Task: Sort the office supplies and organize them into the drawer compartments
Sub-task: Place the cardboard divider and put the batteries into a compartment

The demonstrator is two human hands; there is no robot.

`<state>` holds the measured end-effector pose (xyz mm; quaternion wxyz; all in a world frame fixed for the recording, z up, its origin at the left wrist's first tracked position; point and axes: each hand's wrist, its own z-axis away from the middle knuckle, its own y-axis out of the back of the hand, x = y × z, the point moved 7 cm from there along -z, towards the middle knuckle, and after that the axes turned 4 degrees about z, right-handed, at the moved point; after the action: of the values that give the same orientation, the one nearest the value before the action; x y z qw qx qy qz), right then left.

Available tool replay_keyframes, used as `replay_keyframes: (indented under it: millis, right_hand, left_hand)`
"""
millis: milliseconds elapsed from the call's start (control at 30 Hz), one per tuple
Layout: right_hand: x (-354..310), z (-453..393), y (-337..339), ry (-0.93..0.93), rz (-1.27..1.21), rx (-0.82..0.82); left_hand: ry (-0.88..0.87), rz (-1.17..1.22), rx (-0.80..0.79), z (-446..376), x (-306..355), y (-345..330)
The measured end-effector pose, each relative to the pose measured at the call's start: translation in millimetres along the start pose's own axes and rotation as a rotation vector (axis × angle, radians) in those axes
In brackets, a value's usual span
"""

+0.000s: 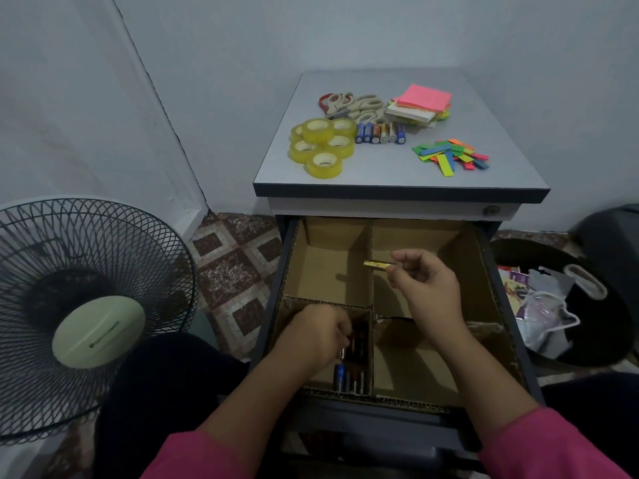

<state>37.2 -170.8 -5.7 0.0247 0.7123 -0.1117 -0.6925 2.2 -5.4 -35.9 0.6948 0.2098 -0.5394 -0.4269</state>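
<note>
The open drawer (484, 271) is split by cardboard dividers into four compartments. My left hand (313, 335) reaches into the near-left compartment and grips a battery (343, 352) above several batteries (347, 376) lying there. My right hand (423, 288) hovers over the far-right compartment and pinches a gold battery (377, 265) by one end, held level. On the cabinet top (501, 167) lie a row of batteries (380, 133), several tape rolls (321, 145), scissors (352, 105), sticky note pads (420, 103) and coloured paper flags (451, 155).
A standing fan (86, 316) is at the left on the tiled floor (235, 264). A dark bin (570, 305) with bags and papers sits right of the cabinet. Both far compartments and the near-right one hold nothing visible.
</note>
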Motion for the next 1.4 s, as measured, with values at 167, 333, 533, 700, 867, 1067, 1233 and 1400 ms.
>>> replay_keyframes:
  millis: [167,333,533,700,867,1067,1233,1400]
  right_hand:
    - [-3.2,2.2,-4.4,-0.028,-0.038,-0.055]
    - [-22.2,17.7,-31.2,-0.043,0.007,-0.373]
    - [-39.3,54.1,-98.0,0.45,0.984,-0.788]
    - [-22.1,66.2,-127.2,0.539,1.398,-0.843]
    - [-9.5,65.0,-128.5,0.495,1.461,-0.844]
    - [2.6,61.9,-128.4,0.408,1.439,-0.83]
    - [1.8,61.3,-125.0,0.395,1.426,-0.807]
    - [-9.7,64.9,-136.0,0.612,1.416,-0.813]
  left_hand:
    - [-0.111,0.604,0.232,23.4,-1.9,64.8]
    - [-0.044,1.068,0.585,22.3,-43.3,89.8]
    - [0.029,1.212,0.608,13.8,-51.9,83.8]
    - [0.058,1.224,0.589,11.7,-51.2,78.4]
    - [0.065,1.242,0.581,9.5,-52.1,77.7]
    - [0.061,1.233,0.581,10.5,-51.5,77.4]
    - [0.063,1.246,0.587,11.3,-51.5,77.9]
    - [0.074,1.256,0.581,9.9,-51.3,77.0]
